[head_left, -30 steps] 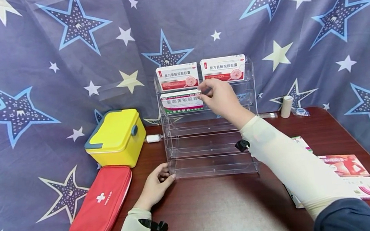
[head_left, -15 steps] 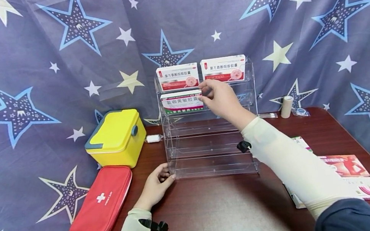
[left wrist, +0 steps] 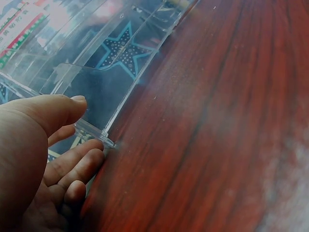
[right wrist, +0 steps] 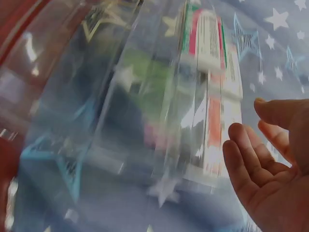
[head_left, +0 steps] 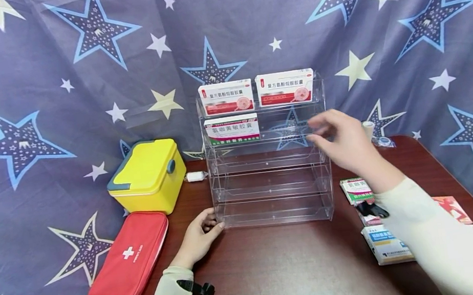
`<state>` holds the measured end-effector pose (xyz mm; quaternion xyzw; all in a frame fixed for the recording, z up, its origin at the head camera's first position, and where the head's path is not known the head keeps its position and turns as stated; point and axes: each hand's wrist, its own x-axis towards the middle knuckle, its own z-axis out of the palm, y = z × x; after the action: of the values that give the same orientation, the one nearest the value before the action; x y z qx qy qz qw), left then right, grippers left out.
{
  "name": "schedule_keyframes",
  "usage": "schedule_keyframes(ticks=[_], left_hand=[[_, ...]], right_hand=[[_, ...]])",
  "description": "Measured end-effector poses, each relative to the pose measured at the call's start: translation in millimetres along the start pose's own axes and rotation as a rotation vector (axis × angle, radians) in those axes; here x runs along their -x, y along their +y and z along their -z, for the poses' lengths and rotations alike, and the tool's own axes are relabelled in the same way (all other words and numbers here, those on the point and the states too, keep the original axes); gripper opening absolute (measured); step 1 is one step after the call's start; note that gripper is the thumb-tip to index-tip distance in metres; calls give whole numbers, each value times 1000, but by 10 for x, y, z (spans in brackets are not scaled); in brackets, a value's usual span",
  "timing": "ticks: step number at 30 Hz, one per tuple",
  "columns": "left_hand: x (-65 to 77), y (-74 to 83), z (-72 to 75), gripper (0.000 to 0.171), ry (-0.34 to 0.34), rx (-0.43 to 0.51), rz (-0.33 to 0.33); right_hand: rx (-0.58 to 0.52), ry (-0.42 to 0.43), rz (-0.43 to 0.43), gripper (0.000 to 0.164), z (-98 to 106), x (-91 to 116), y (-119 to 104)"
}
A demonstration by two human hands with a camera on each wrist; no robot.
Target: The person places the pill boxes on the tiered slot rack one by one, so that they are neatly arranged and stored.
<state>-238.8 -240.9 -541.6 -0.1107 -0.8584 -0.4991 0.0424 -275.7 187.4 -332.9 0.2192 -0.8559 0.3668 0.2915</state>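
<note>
Since the earlier head frame my right hand (head_left: 344, 141) has let go of the green-striped box (head_left: 232, 129) and drawn back to the right, off the clear acrylic rack (head_left: 269, 183); the box has stayed on the second shelf, left side.

Item 1, right hand: in the air before the rack's right edge, holding nothing, fingers loosely spread and slightly bent; motion-blurred in the head view.

Item 2, left hand (head_left: 200, 235): resting on the table (head_left: 278, 270) at the rack's lower left corner, fingers (left wrist: 72, 166) relaxed, curled against the base; thumb beside the wall.

Item 3, green-striped box: upright, printed face toward me, long axis running left to right along the shelf. In the right wrist view it appears only as a smeared shape through the acrylic.

Item 4, two red-and-white boxes (head_left: 226, 97) on the top shelf, side by side.

Item 5, boxes on the table at right (head_left: 383, 245), partly hidden by my right sleeve; labels unreadable.
</note>
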Motion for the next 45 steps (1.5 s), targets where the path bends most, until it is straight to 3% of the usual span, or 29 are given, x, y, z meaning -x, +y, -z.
schedule_keyframes(ticks=[4, 9, 14, 19, 26, 38, 45], left_hand=[[-4, 14, 0, 44, 2, 0, 3], [-5, 14, -3, 44, 2, -4, -6], [0, 16, -5, 45, 6, -4, -11], [10, 22, 3, 47, 10, -7, -12], [5, 18, 3, 44, 11, -2, 5], [4, 25, -2, 46, 2, -3, 3], [6, 13, 3, 45, 0, 3, 12]], right_hand=[[44, -37, -125, 28, 319, 319, 362], [117, -186, -336, 37, 597, 721, 930], [104, -363, -475, 51, 676, 1002, 1450], [44, -528, -539, 60, 681, 1102, 1793], [-26, -653, -517, 63, 687, 1074, 1999], [-98, -683, -548, 65, 685, 1101, 2170], [-36, -710, -546, 70, 660, 1093, 2194]])
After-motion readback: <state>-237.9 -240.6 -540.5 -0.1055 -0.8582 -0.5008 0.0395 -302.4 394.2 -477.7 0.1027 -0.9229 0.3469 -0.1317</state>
